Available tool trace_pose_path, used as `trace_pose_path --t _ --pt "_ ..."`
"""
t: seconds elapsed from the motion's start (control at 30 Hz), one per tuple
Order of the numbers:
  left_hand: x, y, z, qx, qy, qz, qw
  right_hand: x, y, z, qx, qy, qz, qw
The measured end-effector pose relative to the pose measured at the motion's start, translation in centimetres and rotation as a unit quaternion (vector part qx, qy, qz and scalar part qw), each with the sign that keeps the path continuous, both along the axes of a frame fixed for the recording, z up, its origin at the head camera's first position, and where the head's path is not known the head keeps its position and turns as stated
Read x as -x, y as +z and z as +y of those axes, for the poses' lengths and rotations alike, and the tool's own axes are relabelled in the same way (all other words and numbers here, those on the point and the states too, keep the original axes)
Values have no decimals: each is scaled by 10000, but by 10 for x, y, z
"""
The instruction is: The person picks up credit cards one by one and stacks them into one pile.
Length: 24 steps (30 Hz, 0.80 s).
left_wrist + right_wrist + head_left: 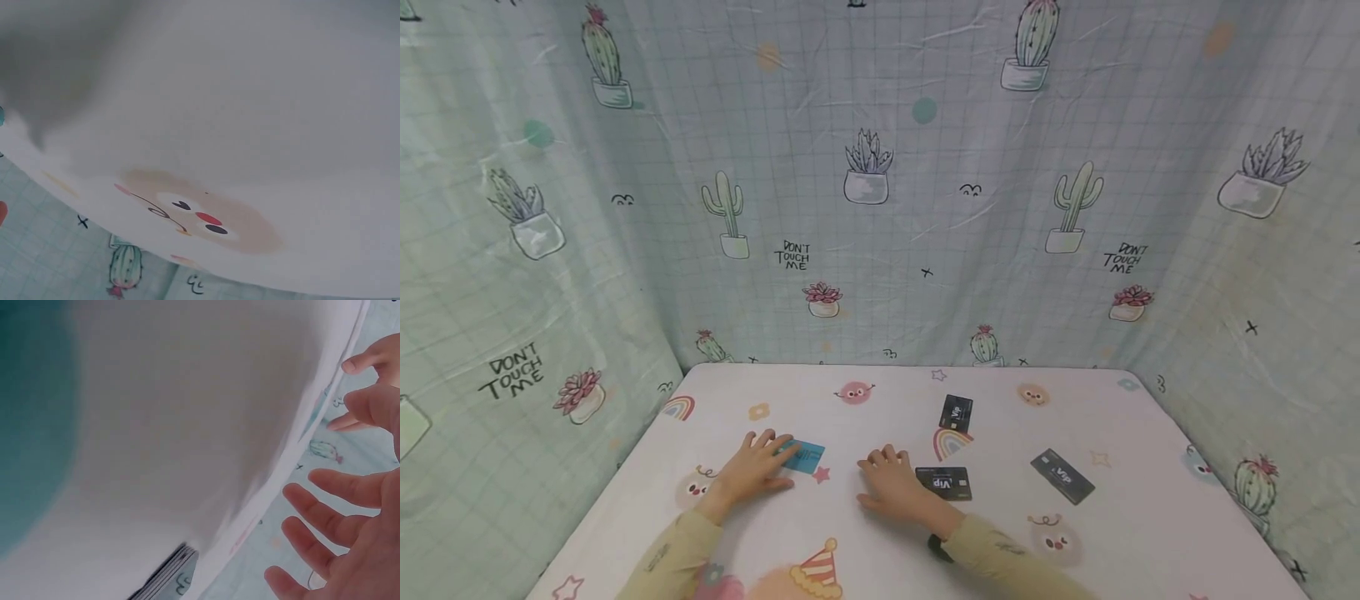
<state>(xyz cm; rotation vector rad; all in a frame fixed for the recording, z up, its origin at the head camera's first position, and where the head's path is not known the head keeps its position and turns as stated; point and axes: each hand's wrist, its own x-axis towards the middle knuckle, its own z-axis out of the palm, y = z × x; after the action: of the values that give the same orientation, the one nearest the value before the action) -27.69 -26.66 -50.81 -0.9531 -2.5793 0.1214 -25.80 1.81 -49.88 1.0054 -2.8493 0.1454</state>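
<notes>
A blue card (805, 457) lies on the table left of the middle. My left hand (752, 471) is at the card's left end with its fingers spread, the fingertips over that end; whether they press on it I cannot tell. My right hand (895, 487) is held low at the middle of the table, fingers apart and slightly bent, with nothing in it. Just right of it lies a black Vip card (947, 483), its left edge close to the wrist. In the right wrist view, the right hand's fingers (325, 512) are loosely spread, and the left hand (381, 359) shows behind.
Another black Vip card (957, 413) lies farther back, and a third (1062, 477) lies to the right. A dark object (938, 547) is partly hidden by the right sleeve. A stack with thin layered edges (167, 575) shows low in the right wrist view. Printed curtains surround the patterned table (880, 408).
</notes>
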Motion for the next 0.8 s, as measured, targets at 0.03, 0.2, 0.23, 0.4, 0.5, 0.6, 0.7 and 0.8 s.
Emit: trace_pose_path --t 0.03,0.2,0.23,0.4,0.5,0.6,0.7,0.8 --pt "1 0 -1 41 60 -15 10000 0 0 -2 10 -16 1 10000" --pt "3 0 -4 149 279 -63 9995 1 1 -10 3 -44 -12 10000" --pt "4 0 -4 158 339 -121 9992 1 2 -11 9 -40 -30 10000" --pt "7 0 -7 253 681 -432 9964 4 5 -20 29 -48 -87 9999" --pt "9 -1 -9 358 758 -482 9953 7 5 -27 -14 -133 -75 9999" --pt "11 -2 -9 439 822 -545 9941 11 4 -33 -64 -193 -43 9998" --pt "12 -2 -9 470 939 -716 9919 13 5 -39 -97 -215 -57 9997" --pt "14 -1 -8 484 1013 -843 9901 15 7 -45 -150 -277 -156 9994"
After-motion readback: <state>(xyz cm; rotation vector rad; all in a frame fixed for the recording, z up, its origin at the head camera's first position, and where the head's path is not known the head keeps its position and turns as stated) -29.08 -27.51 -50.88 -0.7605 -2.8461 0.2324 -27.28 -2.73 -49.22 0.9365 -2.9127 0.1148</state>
